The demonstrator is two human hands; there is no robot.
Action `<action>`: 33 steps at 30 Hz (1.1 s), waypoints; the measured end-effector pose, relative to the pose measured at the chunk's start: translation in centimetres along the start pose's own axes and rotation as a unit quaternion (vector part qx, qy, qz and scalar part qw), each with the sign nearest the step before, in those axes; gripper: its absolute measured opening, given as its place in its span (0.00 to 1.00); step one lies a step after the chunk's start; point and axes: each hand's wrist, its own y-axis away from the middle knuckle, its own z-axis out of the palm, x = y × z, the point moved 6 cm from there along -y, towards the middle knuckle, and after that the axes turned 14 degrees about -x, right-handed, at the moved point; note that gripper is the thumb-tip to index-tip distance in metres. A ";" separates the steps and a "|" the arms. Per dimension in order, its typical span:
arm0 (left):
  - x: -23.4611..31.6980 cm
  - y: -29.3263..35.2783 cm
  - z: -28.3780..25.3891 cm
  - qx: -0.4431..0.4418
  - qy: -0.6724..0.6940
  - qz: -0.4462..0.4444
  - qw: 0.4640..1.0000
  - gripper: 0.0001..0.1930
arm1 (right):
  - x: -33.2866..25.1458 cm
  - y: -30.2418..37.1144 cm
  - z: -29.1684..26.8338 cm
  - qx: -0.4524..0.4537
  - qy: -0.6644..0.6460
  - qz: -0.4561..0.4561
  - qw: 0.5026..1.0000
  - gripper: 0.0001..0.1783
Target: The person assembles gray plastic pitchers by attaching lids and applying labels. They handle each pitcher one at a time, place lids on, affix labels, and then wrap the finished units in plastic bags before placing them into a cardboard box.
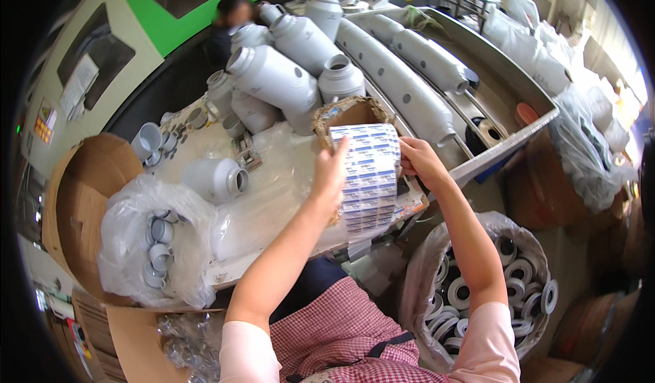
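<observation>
A factory workshop, apparently one turning out plastic parts: a tall white-and-green machine housing bearing a yellow warning sticker stands behind a worktable heaped with near-identical grey pipe fittings, and long grey pipes lie in a metal-sided trough. Parts are kept in bulk, with flat rings filling a plastic liner bag, bulging white sacks piled along one side, and another person near the machine

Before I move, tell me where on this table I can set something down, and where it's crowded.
The most open patch of table lies between the lone lying container and the left hand, though clear film covers it. Crowded: the far side, under piled grey containers, and the left part, with loose cups.
</observation>
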 end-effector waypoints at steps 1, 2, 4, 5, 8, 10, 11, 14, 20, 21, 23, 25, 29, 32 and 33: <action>-0.6 -0.4 0.2 0.009 0.031 0.028 0.999 0.24 | 0.1 -0.1 -0.1 0.009 -0.017 -0.012 1.000 0.17; -0.6 -0.7 0.0 0.040 -0.035 0.063 0.997 0.25 | 0.2 -0.1 -0.1 0.016 0.003 -0.013 1.000 0.17; -1.3 -0.9 -0.1 0.094 -0.131 0.069 0.984 0.28 | -0.1 -0.3 -0.3 0.040 0.051 -0.037 0.997 0.16; -1.6 -0.8 -0.1 0.123 -0.161 0.056 0.978 0.29 | -0.1 -0.3 -0.5 0.063 0.079 -0.022 0.995 0.18; -1.7 0.1 0.2 0.139 -0.194 0.103 0.966 0.29 | -1.0 -0.9 -0.5 0.032 0.054 -0.014 0.998 0.17; -1.6 0.7 0.6 0.132 -0.248 0.119 0.952 0.29 | -1.9 -1.2 -0.6 -0.004 0.082 0.005 0.997 0.15; -1.2 1.2 0.5 0.159 -0.273 0.147 0.937 0.28 | -2.2 -1.3 -0.8 -0.008 0.091 0.024 0.995 0.14; -1.3 1.2 0.3 0.142 -0.256 0.159 0.943 0.28 | -2.9 -2.5 -0.8 -0.034 0.233 0.043 0.971 0.13; -1.5 0.9 -0.6 0.149 -0.227 0.113 0.956 0.30 | -2.8 -4.9 -0.7 -0.038 0.271 0.051 0.960 0.16; -1.7 1.0 -0.7 0.148 -0.223 0.094 0.959 0.30 | -3.2 -5.2 -0.4 -0.057 0.316 0.032 0.947 0.16; -1.4 1.5 -0.7 0.153 -0.232 0.100 0.955 0.32 | -3.8 -5.8 -0.3 -0.087 0.319 0.022 0.944 0.17; -1.3 2.1 -1.3 0.182 -0.233 0.102 0.950 0.33 | -4.9 -6.1 0.0 -0.122 0.400 -0.005 0.908 0.17; -2.4 1.5 -2.8 0.099 -0.060 0.077 0.990 0.33 | -6.0 -7.2 -0.2 -0.152 0.454 -0.017 0.878 0.16; -2.4 0.9 -4.7 0.061 -0.052 0.086 0.993 0.26 | -5.8 -8.0 -0.8 -0.147 0.460 -0.009 0.876 0.16; -2.4 0.7 -5.0 0.044 -0.098 0.079 0.991 0.24 | -5.8 -8.1 -0.6 -0.162 0.466 -0.033 0.869 0.16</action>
